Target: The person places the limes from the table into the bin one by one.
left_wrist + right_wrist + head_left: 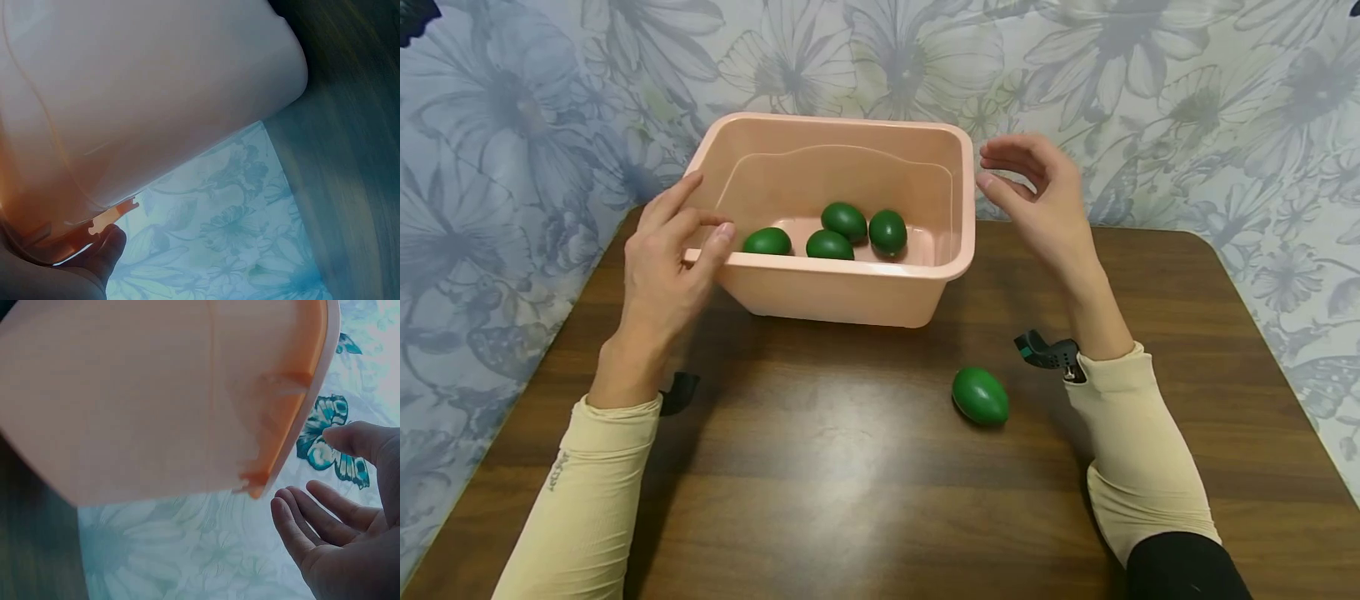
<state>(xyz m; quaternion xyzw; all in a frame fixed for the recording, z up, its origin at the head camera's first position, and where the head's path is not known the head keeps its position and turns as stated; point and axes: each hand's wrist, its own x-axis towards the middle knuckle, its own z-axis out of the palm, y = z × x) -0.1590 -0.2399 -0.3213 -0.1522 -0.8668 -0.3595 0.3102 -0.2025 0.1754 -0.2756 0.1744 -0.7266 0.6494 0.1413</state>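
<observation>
A peach-coloured plastic tub (842,292) stands at the back of the table. Several glossy green, egg-shaped fruits (844,222) lie on its floor, partly hidden by the front rim. At its front left corner my left hand (662,267) grips the rim, thumb on top; in the left wrist view a finger shows under the rim's edge. My right hand (1041,196) is raised beside the right rim, fingers loosely bent with nothing between them. The right wrist view shows those fingers apart from the tub's wall (156,406). One more green fruit (981,397) lies on the table, below the right hand.
The dark wooden table (820,500) runs back to a wall with grey-blue floral paper (1150,108). Black straps with small mounts (1047,350) are on both wrists, at the cuffs of the pale yellow sleeves (1138,442).
</observation>
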